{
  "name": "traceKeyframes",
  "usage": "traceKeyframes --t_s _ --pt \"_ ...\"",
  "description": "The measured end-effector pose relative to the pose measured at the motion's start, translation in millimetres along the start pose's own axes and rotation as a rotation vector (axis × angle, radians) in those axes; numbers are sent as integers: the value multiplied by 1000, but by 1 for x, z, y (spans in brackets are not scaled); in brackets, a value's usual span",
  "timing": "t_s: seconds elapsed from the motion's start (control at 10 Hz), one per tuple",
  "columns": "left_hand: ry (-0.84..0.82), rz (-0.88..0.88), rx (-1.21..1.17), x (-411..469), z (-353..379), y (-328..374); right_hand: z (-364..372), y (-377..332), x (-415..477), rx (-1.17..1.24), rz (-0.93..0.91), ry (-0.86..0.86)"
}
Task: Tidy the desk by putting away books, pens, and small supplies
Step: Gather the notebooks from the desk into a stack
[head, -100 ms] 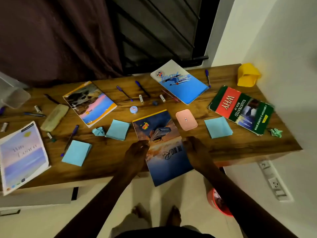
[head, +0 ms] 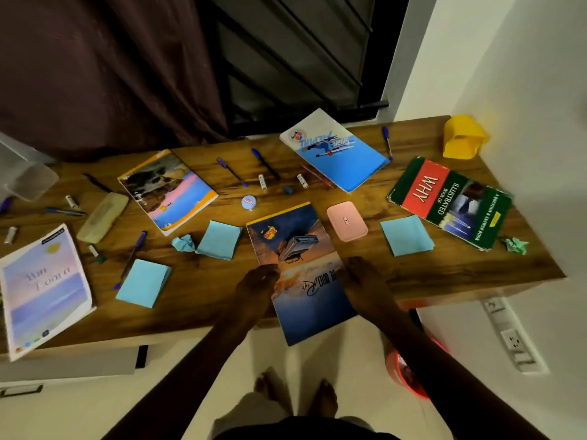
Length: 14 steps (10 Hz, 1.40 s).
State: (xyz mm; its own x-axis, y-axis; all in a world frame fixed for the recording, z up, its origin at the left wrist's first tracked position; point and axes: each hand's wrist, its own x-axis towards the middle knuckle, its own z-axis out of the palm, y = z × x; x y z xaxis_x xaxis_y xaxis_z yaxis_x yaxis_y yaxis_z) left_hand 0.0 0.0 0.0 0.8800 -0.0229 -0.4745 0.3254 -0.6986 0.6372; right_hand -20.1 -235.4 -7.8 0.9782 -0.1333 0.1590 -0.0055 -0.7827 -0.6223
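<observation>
Left grip (head: 258, 281), right grip (head: 362, 277) holding notebook (head: 295, 246), unmoved

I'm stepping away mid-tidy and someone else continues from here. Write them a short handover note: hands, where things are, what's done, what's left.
Hands: left hand and right hand each grip a side edge of the dark notebook, which overhangs the desk's near edge.
Things: four more books, pens, blue note pads, a pink case and crumpled paper lie spread on the desk.
Done: nothing visibly put away.
Left: stow this notebook, then everything else.
</observation>
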Motion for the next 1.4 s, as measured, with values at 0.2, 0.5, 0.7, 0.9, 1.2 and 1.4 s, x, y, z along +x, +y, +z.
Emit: traceKeyframes --t_s 0.2,0.5,0.7,0.9,1.2,1.4 --pt "-40 133 465 1 -2 3 -2 -4 7 -21 231 -321" --pt "194 316 49 -13 -22 16 -32 -43 25 199 291 -329" --pt "475 885 376 -17 -72 77 -106 -112 52 -127 -95 -335" --pt "422 1021 325 -19 -95 101 -153 -150 68 -545 -342 -173" --pt "257 720 -195 -17 -109 79 -170 -92 78 519 79 -134" --pt "150 326 -643 -9 -79 51 -103 -75 48 910 336 -210"
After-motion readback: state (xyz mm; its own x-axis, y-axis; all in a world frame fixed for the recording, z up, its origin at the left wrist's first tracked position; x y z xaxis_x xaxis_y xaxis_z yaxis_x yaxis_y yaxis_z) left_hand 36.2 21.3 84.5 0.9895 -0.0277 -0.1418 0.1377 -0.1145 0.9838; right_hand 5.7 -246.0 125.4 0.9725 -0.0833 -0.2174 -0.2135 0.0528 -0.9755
